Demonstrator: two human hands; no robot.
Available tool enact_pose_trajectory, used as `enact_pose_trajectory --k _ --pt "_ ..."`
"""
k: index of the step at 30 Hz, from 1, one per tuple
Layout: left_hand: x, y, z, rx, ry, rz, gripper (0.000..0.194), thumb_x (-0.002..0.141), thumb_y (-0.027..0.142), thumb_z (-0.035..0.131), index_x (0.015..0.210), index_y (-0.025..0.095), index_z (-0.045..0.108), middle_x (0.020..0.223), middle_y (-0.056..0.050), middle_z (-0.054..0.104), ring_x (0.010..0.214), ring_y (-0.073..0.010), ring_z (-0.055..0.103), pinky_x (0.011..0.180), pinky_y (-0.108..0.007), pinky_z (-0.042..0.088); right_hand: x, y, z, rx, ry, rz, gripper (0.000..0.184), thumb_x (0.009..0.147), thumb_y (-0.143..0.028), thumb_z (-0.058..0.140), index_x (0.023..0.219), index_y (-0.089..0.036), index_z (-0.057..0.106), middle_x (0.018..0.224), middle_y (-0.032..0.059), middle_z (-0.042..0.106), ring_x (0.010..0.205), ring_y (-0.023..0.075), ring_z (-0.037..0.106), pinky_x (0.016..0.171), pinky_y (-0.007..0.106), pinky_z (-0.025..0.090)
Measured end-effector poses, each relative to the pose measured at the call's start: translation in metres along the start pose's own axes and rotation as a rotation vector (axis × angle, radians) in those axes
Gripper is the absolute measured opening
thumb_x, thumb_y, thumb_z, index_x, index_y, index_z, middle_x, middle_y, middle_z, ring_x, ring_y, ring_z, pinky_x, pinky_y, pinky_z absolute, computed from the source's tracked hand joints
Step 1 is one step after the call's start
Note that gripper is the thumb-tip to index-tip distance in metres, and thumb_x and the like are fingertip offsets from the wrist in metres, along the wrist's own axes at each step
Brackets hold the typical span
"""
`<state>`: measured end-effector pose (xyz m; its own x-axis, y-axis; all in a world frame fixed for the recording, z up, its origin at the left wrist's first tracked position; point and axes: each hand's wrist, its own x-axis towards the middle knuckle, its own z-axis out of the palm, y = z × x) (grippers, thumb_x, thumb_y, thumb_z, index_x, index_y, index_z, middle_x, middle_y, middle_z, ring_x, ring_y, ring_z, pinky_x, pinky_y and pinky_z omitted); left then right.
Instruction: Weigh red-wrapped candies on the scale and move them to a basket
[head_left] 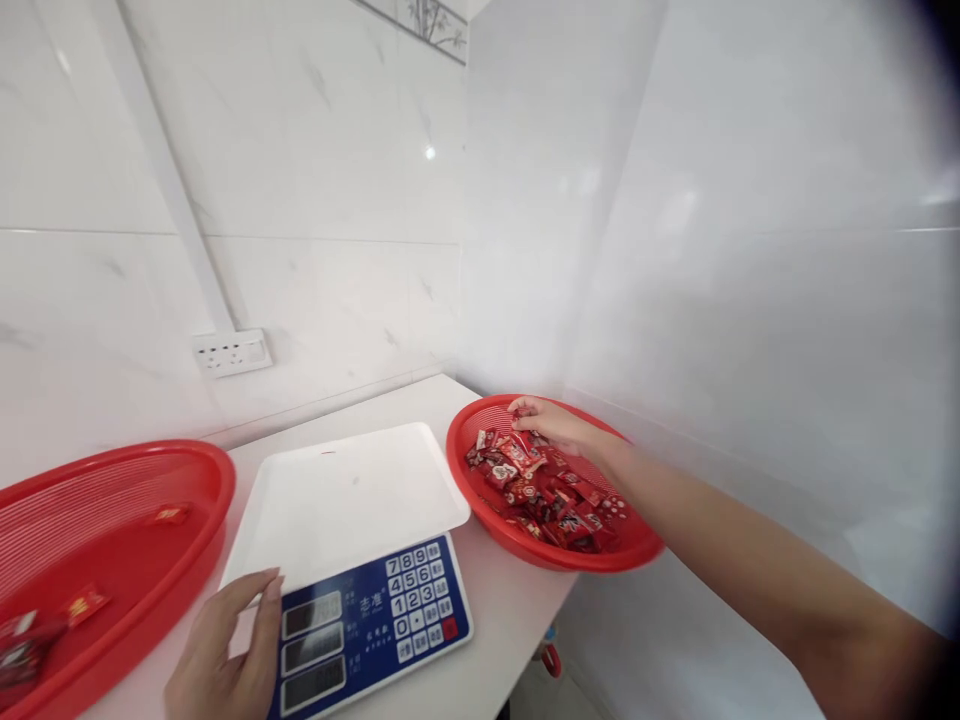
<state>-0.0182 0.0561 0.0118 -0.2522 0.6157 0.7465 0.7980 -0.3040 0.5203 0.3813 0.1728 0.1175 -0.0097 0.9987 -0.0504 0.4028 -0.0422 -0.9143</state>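
My right hand (551, 422) reaches into the red plastic basket (637, 545) at the right. Its fingers are curled at the far side of a heap of red-wrapped candies (525, 455), and a bit of red wrapper shows at the fingertips. My left hand (232, 640) is at the left front of a digital scale (367, 635). Thumb and forefinger come together where the white weighing tray (352, 490) meets the blue keypad panel; whatever lies between them is hidden. Only a tiny reddish scrap shows on the tray. The display digits are too faint to read.
A second red basket (217, 480) stands at the left, with a few wrapped candies (88, 603) inside. The white table (510, 600) runs into a tiled corner. A power socket (232, 352) sits on the wall. Below the table's right edge shows a red object (551, 660).
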Motion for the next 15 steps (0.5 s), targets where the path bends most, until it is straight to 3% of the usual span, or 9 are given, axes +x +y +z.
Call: enact_pose_trajectory --k 5,10,12,15 --pt "0.01 0.021 -0.008 0.022 0.051 0.186 0.011 0.082 0.028 0.052 0.086 0.021 0.06 0.08 -0.002 0.067 0.076 -0.0141 0.063 0.07 -0.024 0.049 0.002 -0.044 0.073 0.202 -0.175 -0.043 0.025 0.07 -0.012 0.059 0.091 -0.022 0.05 0.075 -0.0028 0.053 0.057 0.0077 0.052 0.047 0.017 0.042" --pt "0.01 0.016 -0.01 0.007 0.033 0.146 0.01 0.083 0.025 0.052 0.088 0.02 0.059 0.082 -0.002 0.066 0.077 -0.0139 0.062 0.063 -0.023 0.05 0.007 -0.074 0.147 0.254 -0.376 -0.02 0.028 0.072 -0.012 0.059 0.096 -0.022 0.05 0.084 -0.0017 0.049 0.07 0.009 0.053 0.064 0.027 0.054" --pt "0.01 0.013 -0.011 0.003 0.026 0.13 0.01 0.083 0.025 0.052 0.088 0.02 0.059 0.081 -0.003 0.066 0.075 -0.0138 0.062 0.061 -0.023 0.05 0.011 -0.079 0.164 0.225 -0.405 -0.037 0.029 0.073 -0.014 0.059 0.099 -0.023 0.05 0.088 -0.0011 0.047 0.074 0.0091 0.052 0.067 0.029 0.055" --pt "0.011 0.012 -0.011 -0.016 0.03 0.104 0.01 0.083 0.025 0.052 0.088 0.02 0.059 0.081 -0.003 0.066 0.075 -0.0134 0.062 0.06 -0.022 0.05 0.015 -0.079 0.171 0.115 -0.369 -0.094 0.029 0.075 -0.019 0.06 0.102 -0.022 0.051 0.094 0.0013 0.048 0.078 0.0105 0.054 0.066 0.026 0.054"
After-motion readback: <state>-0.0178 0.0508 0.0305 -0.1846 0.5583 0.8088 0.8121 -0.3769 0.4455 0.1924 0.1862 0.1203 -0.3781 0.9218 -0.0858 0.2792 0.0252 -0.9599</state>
